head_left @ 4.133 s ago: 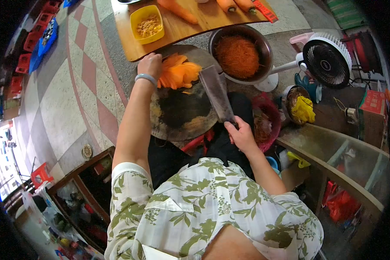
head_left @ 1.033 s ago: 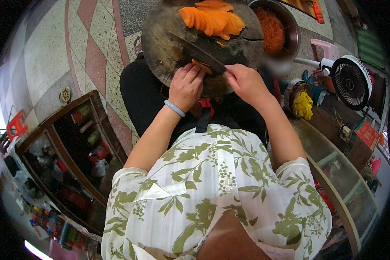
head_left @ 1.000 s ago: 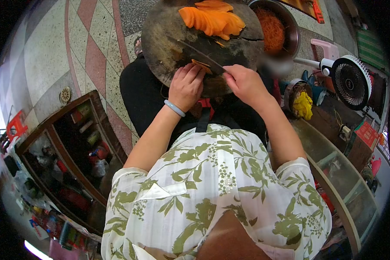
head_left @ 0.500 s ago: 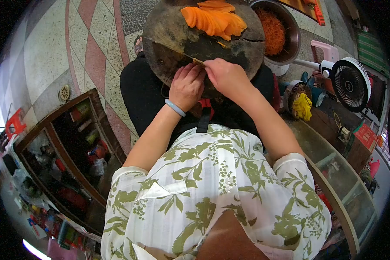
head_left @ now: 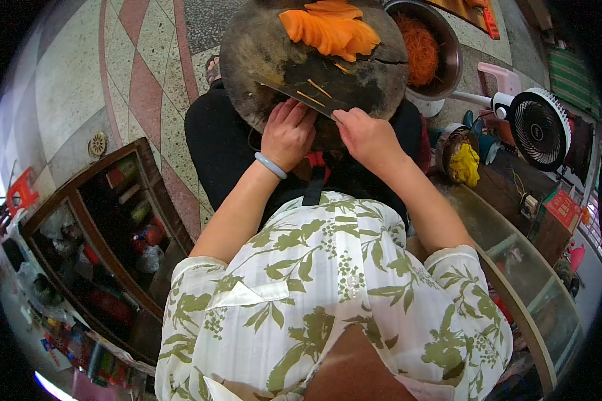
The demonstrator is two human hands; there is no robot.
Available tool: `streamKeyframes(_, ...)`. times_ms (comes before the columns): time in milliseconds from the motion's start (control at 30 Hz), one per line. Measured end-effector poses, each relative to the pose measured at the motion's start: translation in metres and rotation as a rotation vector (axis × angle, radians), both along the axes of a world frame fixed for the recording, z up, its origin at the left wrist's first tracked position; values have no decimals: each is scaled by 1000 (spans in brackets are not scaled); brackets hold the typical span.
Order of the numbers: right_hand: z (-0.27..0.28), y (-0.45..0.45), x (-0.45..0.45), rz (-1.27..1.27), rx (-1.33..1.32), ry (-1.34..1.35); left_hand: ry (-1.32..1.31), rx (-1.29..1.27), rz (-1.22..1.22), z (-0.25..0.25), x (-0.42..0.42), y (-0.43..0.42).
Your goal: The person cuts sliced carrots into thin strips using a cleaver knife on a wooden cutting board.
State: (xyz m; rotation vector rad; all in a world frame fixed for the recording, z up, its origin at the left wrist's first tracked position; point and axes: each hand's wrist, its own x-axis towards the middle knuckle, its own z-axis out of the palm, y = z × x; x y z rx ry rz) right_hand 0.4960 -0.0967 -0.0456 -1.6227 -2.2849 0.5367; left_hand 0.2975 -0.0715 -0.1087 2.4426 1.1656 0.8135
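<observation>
My right hand (head_left: 368, 137) is closed around the handle end of a kitchen knife (head_left: 326, 112), whose blade slants up and left across the round wooden chopping block (head_left: 247, 47). Tight against the blade's near side, my left hand (head_left: 289, 134) has its fingers bent and pressed together; whatever lies under them is hidden. Two thin carrot strips (head_left: 310, 98) lie just beyond the blade, on it or on the block; I cannot tell which. Farther back on the block is a fanned pile of orange carrot slices (head_left: 331, 32).
A metal bowl (head_left: 456, 53) of shredded carrot (head_left: 418, 50) stands right of the block. Beyond my right arm are a white fan (head_left: 542, 127), a container with a yellow cloth (head_left: 465, 164) and a glass-topped cabinet (head_left: 502, 234). An open-fronted wooden cabinet (head_left: 80, 200) is at left.
My right hand has moved right and slightly down with the knife. Two thin carrot strips now show beside the blade. My left hand has stayed almost in place.
</observation>
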Motion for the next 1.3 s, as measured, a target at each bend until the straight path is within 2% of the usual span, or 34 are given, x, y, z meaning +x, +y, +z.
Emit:
streamKeyframes(300,-3,1,-8,-15,-125,-75,53,-14,0,1,-1,-1)
streamKeyframes(600,-13,18,-7,-116,48,90,-40,41,-1,-3,1,1)
streamKeyframes(733,5,6,0,-59,-116,3,-36,19,-1,-1,1,0)
streamKeyframes(933,2,-3,-5,-16,-32,7,14,18,10,-3,0,-1)
streamKeyframes(1033,-3,1,-10,-43,-143,-78,25,-4,4,0,-1,-2)
streamKeyframes(1133,0,10,-18,-57,-170,-38,4,-5,-1,-5,1,-1)
streamKeyframes(1233,-12,16,-14,-118,-27,93,-49,31,-9,-4,1,2)
streamKeyframes(1300,-7,15,-8,-129,-102,58,-44,25,-27,-2,-1,2)
